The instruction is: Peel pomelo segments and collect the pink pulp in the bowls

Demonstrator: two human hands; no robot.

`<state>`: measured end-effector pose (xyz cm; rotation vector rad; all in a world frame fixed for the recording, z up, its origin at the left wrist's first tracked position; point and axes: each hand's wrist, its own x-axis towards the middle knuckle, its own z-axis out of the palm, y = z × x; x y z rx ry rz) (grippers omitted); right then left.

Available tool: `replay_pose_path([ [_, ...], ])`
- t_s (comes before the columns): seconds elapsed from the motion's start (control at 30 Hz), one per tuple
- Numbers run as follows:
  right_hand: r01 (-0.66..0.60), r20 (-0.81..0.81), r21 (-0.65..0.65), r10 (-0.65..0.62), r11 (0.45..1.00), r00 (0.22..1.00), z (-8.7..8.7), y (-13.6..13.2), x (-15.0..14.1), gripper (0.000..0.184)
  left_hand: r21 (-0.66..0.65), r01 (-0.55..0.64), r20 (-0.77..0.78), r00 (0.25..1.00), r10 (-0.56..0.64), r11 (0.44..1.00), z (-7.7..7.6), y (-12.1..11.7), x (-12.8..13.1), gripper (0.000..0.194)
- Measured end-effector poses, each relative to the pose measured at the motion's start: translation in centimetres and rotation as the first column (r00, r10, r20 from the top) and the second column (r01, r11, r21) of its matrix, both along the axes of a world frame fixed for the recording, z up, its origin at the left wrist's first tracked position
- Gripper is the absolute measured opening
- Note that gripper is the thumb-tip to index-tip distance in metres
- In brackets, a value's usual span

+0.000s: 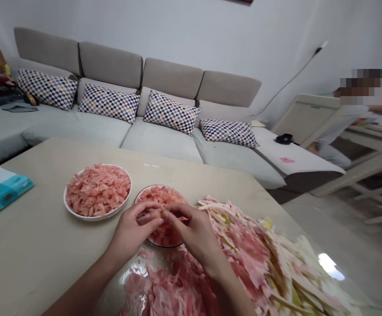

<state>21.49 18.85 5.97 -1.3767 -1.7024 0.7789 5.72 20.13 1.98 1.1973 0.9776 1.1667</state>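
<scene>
My left hand (132, 231) and my right hand (194, 232) meet over a small bowl (144, 191) of pink fruit flesh, fingertips pinched together on a pink fruit segment (151, 215). To the left of the bowl stands a white plate (79, 212) heaped with peeled pink fruit pieces (98, 188). A big heap of pink and yellowish-white peel (259, 259) covers the table on the right and below my hands.
The beige table (29, 245) holds a teal tissue pack (0, 191) at its left edge. A grey sofa (158, 140) with several checked cushions runs behind. A person (345, 118) sits by a white table at the far right.
</scene>
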Motion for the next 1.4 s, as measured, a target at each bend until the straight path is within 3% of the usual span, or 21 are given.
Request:
replay_pose_path([
  [0.3, 0.100, 0.013, 0.049, -0.100, 0.994, 0.995, -0.4, 0.5, 0.8, 0.021, -0.029, 0.024, 0.023, 0.999, -0.024, 0.999, 0.1, 0.5, -0.6, 0.032],
  [0.5, 0.021, 0.126, 0.210, -0.049, 0.977, 0.991, -0.8, 0.6, 1.1, 0.029, -0.069, 0.012, 0.070, 0.998, -0.007, 0.998, -0.4, 0.9, -0.8, 0.036],
  [0.6, 0.022, 0.124, 0.239, -0.053, 0.971, 0.991, -0.8, 0.4, 0.5, 0.024, -0.062, 0.023, 0.095, 0.995, -0.018, 0.998, -0.4, 0.9, -0.7, 0.034],
  [0.8, 0.017, 0.080, 0.180, -0.032, 0.984, 0.996, -0.9, 0.0, -0.4, 0.012, -0.072, 0.043, 0.129, 0.991, -0.033, 0.996, 0.2, 0.7, -0.8, 0.032],
  [1.1, 0.051, -0.035, 0.023, -0.050, 0.998, 0.998, -0.2, 0.1, 0.0, 0.020, -0.103, 0.086, 0.191, 0.979, -0.065, 0.991, 0.7, 0.2, -0.9, 0.029],
  [1.27, 0.125, -0.039, 0.025, -0.124, 0.992, 0.992, -0.2, 0.2, 0.2, 0.022, -0.230, 0.065, 0.263, 0.965, -0.002, 0.971, 0.6, 0.5, -0.9, 0.034],
  [1.4, 0.133, -0.043, 0.097, -0.130, 0.986, 0.991, -0.7, 0.6, 0.4, 0.019, -0.320, 0.094, 0.307, 0.952, 0.009, 0.943, 0.4, 0.6, -1.1, 0.034],
])
